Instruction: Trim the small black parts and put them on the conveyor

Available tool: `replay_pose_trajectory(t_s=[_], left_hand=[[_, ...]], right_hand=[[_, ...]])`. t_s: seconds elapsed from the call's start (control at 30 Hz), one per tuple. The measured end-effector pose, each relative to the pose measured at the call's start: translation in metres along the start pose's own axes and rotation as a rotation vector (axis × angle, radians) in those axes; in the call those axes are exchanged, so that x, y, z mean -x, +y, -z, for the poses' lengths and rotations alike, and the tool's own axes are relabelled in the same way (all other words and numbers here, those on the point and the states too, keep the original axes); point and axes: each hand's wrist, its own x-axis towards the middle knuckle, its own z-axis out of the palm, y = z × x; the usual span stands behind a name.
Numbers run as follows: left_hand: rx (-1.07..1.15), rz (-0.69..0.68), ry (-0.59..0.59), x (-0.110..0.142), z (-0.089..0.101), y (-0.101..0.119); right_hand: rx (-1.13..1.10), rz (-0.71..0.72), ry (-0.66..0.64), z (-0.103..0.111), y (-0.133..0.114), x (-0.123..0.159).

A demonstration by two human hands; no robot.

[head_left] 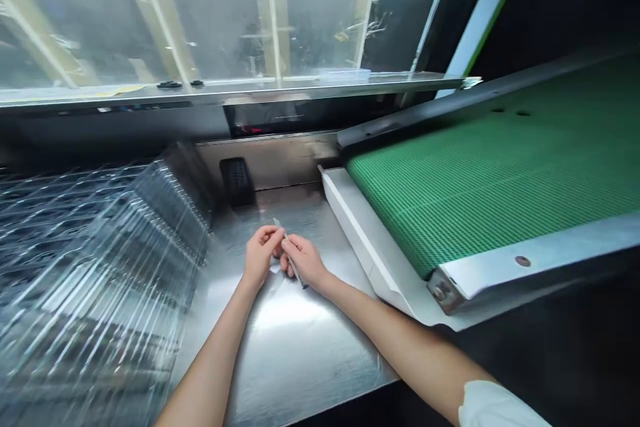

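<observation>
left hand (259,257) and right hand (303,261) pinch a slim silver strip (295,268) at center frame
fingers (269,235) clenched on it above a steel table (290,373); stacked clear plastic trays (100,280) lower left, green conveyor belt (490,173) right

Both bare forearms reach in from the near edge, the left forearm (213,360) rising from the near left and the right forearm (400,340) slanting in from the near right, where a white sleeve (495,405) covers the upper arm. They converge on the hands, which sit close together at the middle of the view, with the left hand (259,257) and right hand (303,260) almost touching. The left fingers (270,235) curl rightward, the right fingers (291,247) pinch leftward, and both wrists stay low and slightly bent.
</observation>
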Motion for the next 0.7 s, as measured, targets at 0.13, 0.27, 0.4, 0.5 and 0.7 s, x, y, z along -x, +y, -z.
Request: replay_pose_trajectory(t_s=[0.13, 0.27, 0.4, 0.5, 0.7], left_hand=[[-0.048, 0.023, -0.038, 0.0026, 0.0021, 0.004], [-0.012, 0.035, -0.037, 0.0035, 0.0041, 0.006], [0.038, 0.053, -0.011, 0.0049, 0.0025, 0.0058], [0.074, 0.062, 0.005, 0.0049, 0.0022, 0.0048], [0.179, 0.076, 0.043, -0.0003, 0.0055, 0.0011]], right_hand=[[0.042, 0.005, -0.005, 0.0014, 0.0001, 0.0021], [0.08, -0.006, 0.001, 0.0019, -0.002, 0.0047], [0.09, -0.007, -0.005, 0.0025, -0.0022, 0.0056], [0.086, 0.01, -0.007, 0.0026, -0.0006, 0.005], [0.125, 0.002, -0.024, 0.0011, -0.0004, 0.003]])
